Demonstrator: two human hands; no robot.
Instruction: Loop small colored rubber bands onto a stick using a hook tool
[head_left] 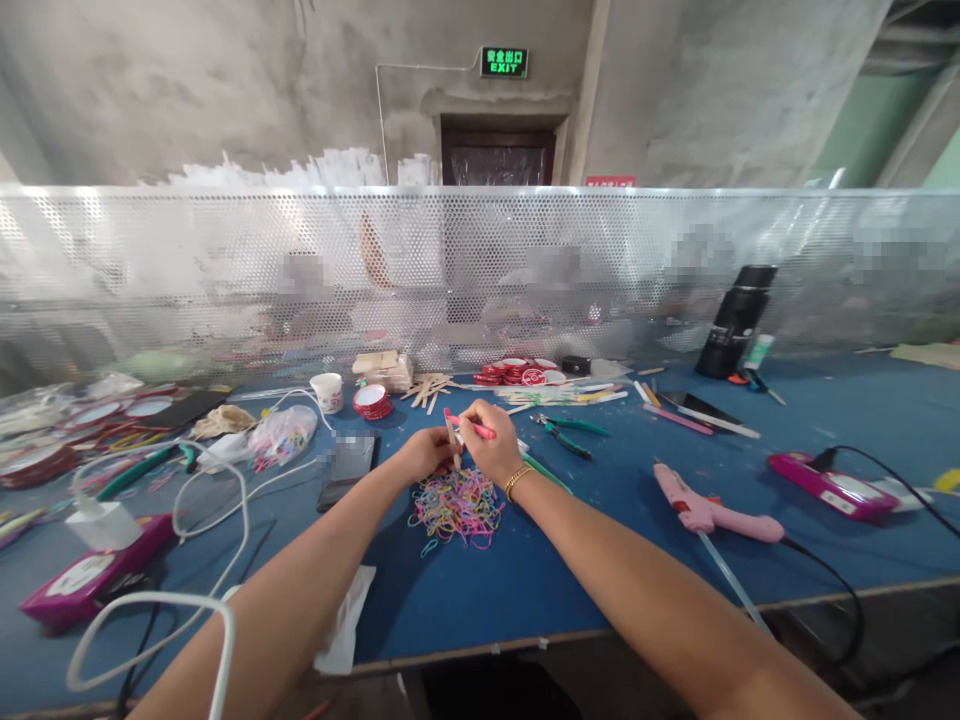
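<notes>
My left hand (429, 455) is closed on a wooden craft stick (454, 440), held nearly upright. A pinkish-red pen (478, 430) is gripped in my right hand (491, 448), its red end touching or very close to the top of the stick. A gold chain bracelet (517, 482) circles my right wrist. Just below both hands lies a pile of small colourful loops (457, 512), pink, yellow, green and purple. Part of a green stick-like thing (547, 474) shows beside my right wrist.
Craft sticks (429, 390), red tape rolls (517, 372) and a paper cup (326, 392) stand behind. Green-handled pliers (566, 432), a pink glue gun (712, 512) and a black flask (735, 325) are right. A phone (349, 468) and white cable (244, 510) lie left. A perforated screen (420, 270) bounds the table.
</notes>
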